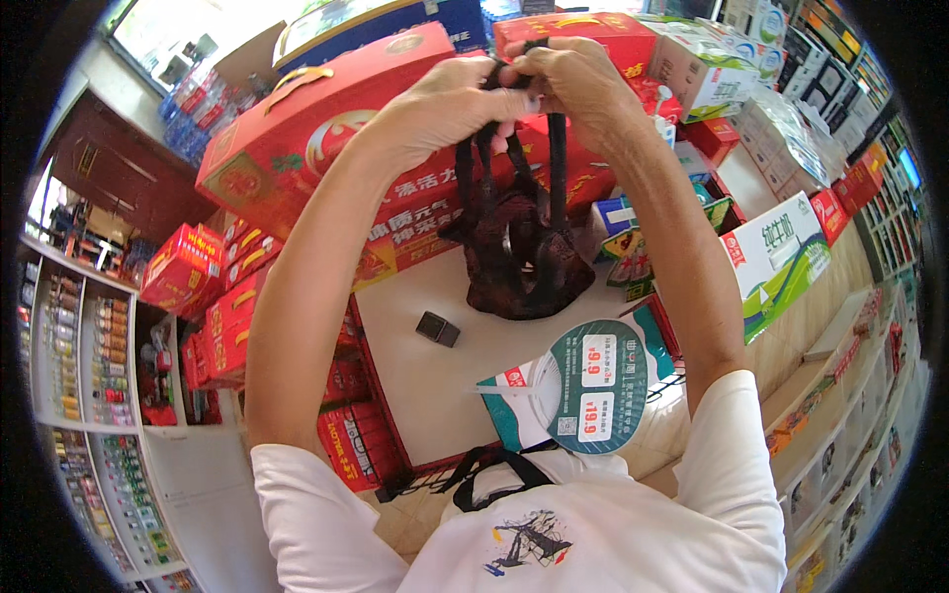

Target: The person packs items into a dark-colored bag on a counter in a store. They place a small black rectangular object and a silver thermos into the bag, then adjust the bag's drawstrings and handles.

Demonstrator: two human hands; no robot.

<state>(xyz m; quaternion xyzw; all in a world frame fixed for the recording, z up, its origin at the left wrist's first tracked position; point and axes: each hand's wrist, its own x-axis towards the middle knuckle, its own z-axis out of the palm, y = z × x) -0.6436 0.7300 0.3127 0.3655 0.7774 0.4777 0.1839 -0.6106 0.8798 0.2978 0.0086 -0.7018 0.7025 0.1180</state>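
Note:
Both my hands are raised at the top middle, close together over a dark bag-like item of fabric with long straps [526, 252]. My left hand [445, 104] pinches a black strap between thumb and fingers. Beside it, my right hand [574, 81] grips the black straps near their upper ends. The item's lower part rests on a pale tabletop [415, 385]. A small black box-like object [437, 329] lies to its left. Nearer to me are a round green hand fan with a white handle [600, 385] and a white-and-green carton piece partly under it.
A large red gift carton [334, 126] stands behind the table at the left. Milk cartons [775, 259] stand at the right. Red boxes [185, 267] are stacked at the left, beside shelves of bottles [111, 356]. Low display racks [838, 445] run along the right.

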